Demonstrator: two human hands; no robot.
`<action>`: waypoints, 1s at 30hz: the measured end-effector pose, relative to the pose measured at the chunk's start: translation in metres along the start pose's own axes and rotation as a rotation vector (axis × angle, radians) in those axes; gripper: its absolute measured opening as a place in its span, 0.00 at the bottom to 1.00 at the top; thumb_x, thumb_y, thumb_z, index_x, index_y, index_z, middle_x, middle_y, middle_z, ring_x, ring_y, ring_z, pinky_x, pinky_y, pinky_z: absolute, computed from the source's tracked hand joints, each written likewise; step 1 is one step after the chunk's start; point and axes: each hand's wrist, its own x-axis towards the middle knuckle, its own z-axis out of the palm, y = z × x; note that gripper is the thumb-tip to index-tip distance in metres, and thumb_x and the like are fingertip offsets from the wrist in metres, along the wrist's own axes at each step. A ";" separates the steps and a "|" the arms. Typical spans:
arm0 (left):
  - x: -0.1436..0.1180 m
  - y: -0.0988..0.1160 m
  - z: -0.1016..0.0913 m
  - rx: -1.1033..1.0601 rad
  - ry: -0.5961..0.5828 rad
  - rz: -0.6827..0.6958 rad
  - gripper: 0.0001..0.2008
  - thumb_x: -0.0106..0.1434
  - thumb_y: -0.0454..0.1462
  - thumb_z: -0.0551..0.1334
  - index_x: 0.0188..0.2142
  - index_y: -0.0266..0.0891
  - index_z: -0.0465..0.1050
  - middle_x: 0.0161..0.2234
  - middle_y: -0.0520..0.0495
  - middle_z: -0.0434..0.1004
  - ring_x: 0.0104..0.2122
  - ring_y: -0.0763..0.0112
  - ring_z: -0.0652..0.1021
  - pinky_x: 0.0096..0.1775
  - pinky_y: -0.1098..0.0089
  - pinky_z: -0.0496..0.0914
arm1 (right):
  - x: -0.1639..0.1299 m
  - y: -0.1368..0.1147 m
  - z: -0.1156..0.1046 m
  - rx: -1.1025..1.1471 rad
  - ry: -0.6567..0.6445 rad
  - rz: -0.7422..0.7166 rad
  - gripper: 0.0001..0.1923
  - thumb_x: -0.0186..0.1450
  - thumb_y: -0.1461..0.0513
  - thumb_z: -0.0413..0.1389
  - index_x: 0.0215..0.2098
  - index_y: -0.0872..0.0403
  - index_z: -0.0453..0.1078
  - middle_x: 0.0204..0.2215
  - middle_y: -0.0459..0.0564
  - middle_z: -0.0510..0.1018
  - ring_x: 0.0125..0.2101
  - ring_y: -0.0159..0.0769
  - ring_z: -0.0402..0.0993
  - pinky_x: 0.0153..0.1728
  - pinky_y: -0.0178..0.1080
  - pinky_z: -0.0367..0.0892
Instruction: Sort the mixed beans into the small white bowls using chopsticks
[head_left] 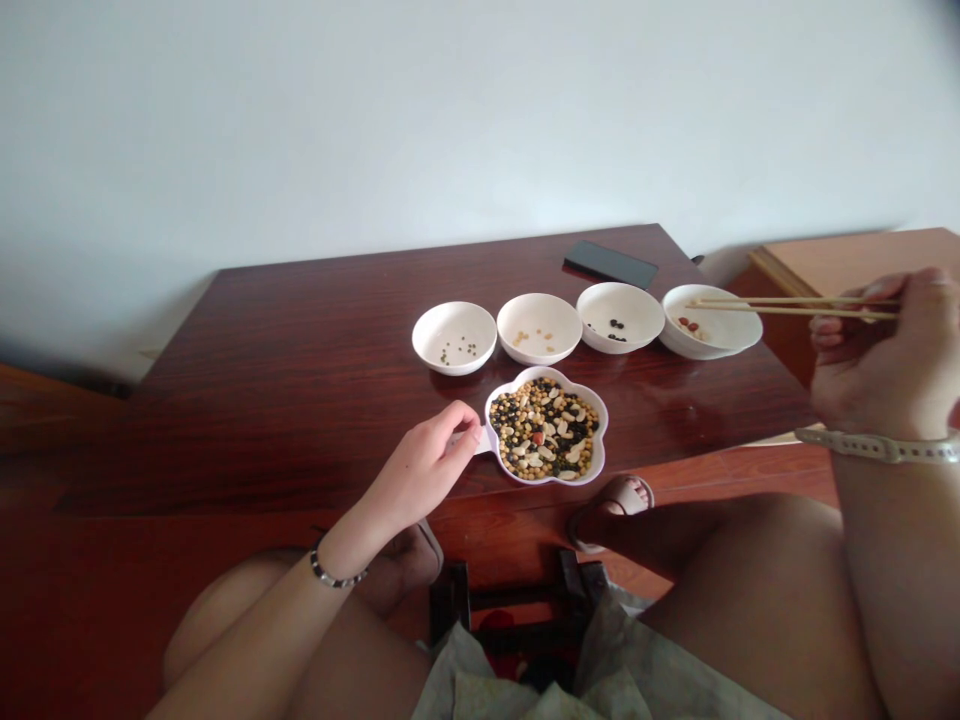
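Observation:
My left hand (pixel 429 462) is closed on the short handle of a flower-shaped dish (pixel 602 440) at the table's near side. Mixed beans and peanuts (pixel 551 430) cover the dish's bottom. My right hand (pixel 892 345) grips a pair of chopsticks (pixel 795 304). Their tips are over the rightmost white bowl (pixel 731 335), which has a few reddish peanuts (pixel 688 325) in it; whether the tips pinch anything I cannot tell. Left of it, in a row, are a bowl with black beans (pixel 637 325), a bowl with pale yellow beans (pixel 517 318) and a bowl with small green beans (pixel 435 345).
A dark phone (pixel 611 265) lies behind the bowls on the dark red wooden table (pixel 300 370). The white wall (pixel 375 120) rises along the table's far edge. To the right stands a lighter wooden surface (pixel 862 260). My knees are below the near edge.

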 end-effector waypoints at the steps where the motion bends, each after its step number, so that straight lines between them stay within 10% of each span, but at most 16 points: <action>1: 0.000 -0.001 0.000 0.000 -0.001 0.000 0.12 0.79 0.44 0.54 0.41 0.41 0.70 0.37 0.52 0.78 0.35 0.68 0.74 0.39 0.68 0.64 | 0.000 0.001 -0.001 0.002 -0.007 -0.018 0.26 0.72 0.75 0.46 0.19 0.52 0.65 0.19 0.44 0.66 0.15 0.28 0.64 0.15 0.37 0.54; 17: -0.001 0.002 0.002 -0.001 0.011 0.001 0.13 0.79 0.44 0.54 0.40 0.41 0.71 0.36 0.52 0.78 0.34 0.68 0.74 0.39 0.68 0.64 | -0.003 0.003 0.003 0.011 0.036 -0.046 0.25 0.73 0.75 0.43 0.23 0.52 0.68 0.18 0.43 0.67 0.12 0.28 0.64 0.14 0.36 0.58; 30: 0.000 0.010 0.000 -0.004 0.006 -0.002 0.13 0.79 0.44 0.54 0.40 0.41 0.71 0.35 0.53 0.78 0.34 0.68 0.74 0.39 0.68 0.64 | -0.049 -0.009 0.027 0.086 -0.527 0.105 0.11 0.66 0.61 0.61 0.26 0.55 0.73 0.24 0.50 0.73 0.15 0.31 0.70 0.12 0.34 0.56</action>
